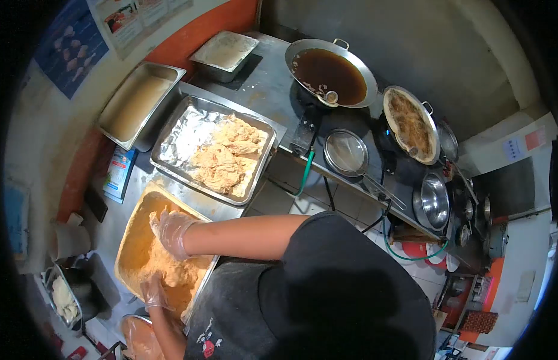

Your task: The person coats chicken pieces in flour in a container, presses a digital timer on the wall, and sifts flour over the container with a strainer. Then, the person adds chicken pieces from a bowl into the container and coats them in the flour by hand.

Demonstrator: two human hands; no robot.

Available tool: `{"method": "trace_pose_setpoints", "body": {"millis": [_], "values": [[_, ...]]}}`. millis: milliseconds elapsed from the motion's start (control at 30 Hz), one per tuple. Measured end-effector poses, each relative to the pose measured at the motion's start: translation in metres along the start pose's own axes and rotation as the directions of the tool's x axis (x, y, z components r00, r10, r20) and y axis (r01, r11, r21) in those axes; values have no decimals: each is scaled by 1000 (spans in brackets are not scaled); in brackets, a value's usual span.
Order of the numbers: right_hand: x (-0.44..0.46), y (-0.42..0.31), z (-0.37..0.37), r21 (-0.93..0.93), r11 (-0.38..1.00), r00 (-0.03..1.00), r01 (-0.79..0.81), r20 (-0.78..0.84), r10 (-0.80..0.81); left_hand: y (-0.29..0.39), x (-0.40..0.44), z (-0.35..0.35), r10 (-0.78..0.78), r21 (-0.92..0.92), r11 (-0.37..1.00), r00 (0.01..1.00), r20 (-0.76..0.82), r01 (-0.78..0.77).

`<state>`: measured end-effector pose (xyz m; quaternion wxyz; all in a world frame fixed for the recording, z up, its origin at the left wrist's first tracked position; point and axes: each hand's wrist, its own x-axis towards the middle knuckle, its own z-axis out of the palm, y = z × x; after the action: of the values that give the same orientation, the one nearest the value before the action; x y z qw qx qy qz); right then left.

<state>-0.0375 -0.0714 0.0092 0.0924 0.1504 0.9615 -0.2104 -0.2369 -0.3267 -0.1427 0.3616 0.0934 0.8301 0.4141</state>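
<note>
A deep rectangular tub (124,243) holds an orange-tinted powdery coating with clumpy coated pieces (174,275), which look like breaded chicken. My right hand (171,233), in a clear plastic glove dusted with coating, reaches over the tub's far part. Its fingers are apart, and nothing clear shows in them. Lower down, my left hand (153,291), also gloved, has its fingers stretched into the coating beside the coated pieces; the fingertips are partly hidden. Just beyond the tub, a foil-lined metal tray (177,135) carries a heap of coated pieces (228,156).
A deep pan of cloudy liquid (138,105) stands behind the tray. On the stove are a wok of dark liquid (330,75), a pan of foaming oil (408,123) and a strainer (346,153). A phone (96,204) lies left of the tub.
</note>
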Motion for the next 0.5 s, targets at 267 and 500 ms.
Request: {"method": "trace_pose_setpoints", "body": {"millis": [267,500], "values": [[30,-14,9,196,978,977,77,-212,-34,0,58,15,209,596,775,976,68,-208],[67,8,65,60,998,995,11,103,-18,125,-52,80,280,525,799,954,107,-293]]}}
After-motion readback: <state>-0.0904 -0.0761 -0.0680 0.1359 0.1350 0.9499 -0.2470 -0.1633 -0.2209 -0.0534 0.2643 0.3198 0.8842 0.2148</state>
